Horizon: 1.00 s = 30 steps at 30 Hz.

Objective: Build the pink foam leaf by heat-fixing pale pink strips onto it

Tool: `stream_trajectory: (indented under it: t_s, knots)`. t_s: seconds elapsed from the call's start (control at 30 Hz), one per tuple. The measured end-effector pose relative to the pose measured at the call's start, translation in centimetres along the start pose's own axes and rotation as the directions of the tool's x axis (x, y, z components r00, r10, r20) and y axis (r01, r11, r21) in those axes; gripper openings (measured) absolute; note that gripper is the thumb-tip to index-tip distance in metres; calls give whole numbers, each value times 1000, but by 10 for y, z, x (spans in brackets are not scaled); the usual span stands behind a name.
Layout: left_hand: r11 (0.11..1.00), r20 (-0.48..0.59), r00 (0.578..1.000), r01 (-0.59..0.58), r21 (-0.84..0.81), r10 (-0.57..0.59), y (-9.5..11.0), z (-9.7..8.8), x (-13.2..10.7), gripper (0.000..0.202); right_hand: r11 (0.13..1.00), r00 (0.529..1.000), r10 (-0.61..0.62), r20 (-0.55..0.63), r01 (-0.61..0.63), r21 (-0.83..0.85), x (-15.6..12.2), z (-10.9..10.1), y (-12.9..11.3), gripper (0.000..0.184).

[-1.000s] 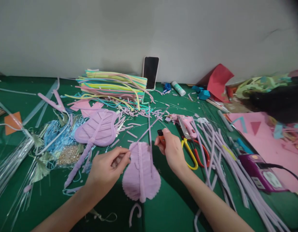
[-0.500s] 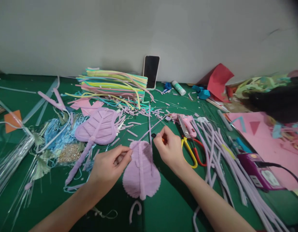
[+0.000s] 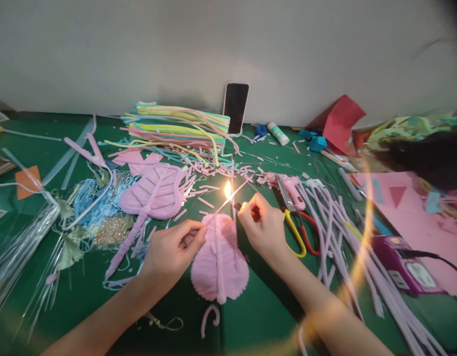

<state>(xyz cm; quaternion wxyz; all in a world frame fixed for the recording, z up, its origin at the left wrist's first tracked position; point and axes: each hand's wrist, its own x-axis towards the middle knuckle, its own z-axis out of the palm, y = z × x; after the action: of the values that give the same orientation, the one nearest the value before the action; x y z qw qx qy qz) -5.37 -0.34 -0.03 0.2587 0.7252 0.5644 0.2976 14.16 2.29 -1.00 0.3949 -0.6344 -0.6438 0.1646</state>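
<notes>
My left hand (image 3: 178, 244) is closed in a pinch on a thin lilac pipe cleaner (image 3: 243, 187), which slants up to the right. My right hand (image 3: 264, 222) is wrapped round a lighter (image 3: 243, 205), mostly hidden by the fingers. Its flame (image 3: 228, 189) burns upright right by the middle of the pipe cleaner; whether they touch I cannot tell. Below lies a lilac fan-shaped piece (image 3: 204, 269) with a raised centre rib and scalloped edge. A similar lilac fan (image 3: 167, 173) with a wrapped handle lies to the left.
Bundled coloured pipe cleaners (image 3: 176, 123) and a phone (image 3: 236, 106) stand at the back. On the right are scissors (image 3: 295, 232), a pink glue gun (image 3: 295, 193), loose lilac pipe cleaners (image 3: 380, 267) and a purple device (image 3: 406, 267). Blue tassels (image 3: 85, 200) lie left.
A flame has appeared at the lighter in my right hand, brightening the fan piece and hands. Both hands have stayed nearly in place; the view has shifted slightly.
</notes>
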Motion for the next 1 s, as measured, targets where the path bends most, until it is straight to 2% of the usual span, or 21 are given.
stream_trajectory:
  t_s: [0.13, 0.43, 0.73, 0.9, 1.0]
  knots:
    - [1000, 3, 1000, 0, -4, 0, -1, 0, 0, 20, 1000, 1000, 2, 25, -2, -7, 1, 1, -2, 25]
    - [1000, -11, 1000, -14, 5, 14, 3, -1, 2, 20, 997, 997, 62, -34, -64, -34, 6, -1, 1, 27]
    - [999, -8, 1000, -5, 36, 5, 1, 0, 1, 21, 999, 1000, 6, 21, -6, -38, -2, 1, -6, 24]
    - [997, -36, 999, -20, 73, 23, 4, -1, 2, 21, 997, 997, 75, -19, -76, -20, 2, -2, -1, 15]
    - [994, -52, 997, -53, 95, 58, 5, 0, 3, 21, 995, 994, 103, -41, -103, 1, 5, -3, 0, 20]
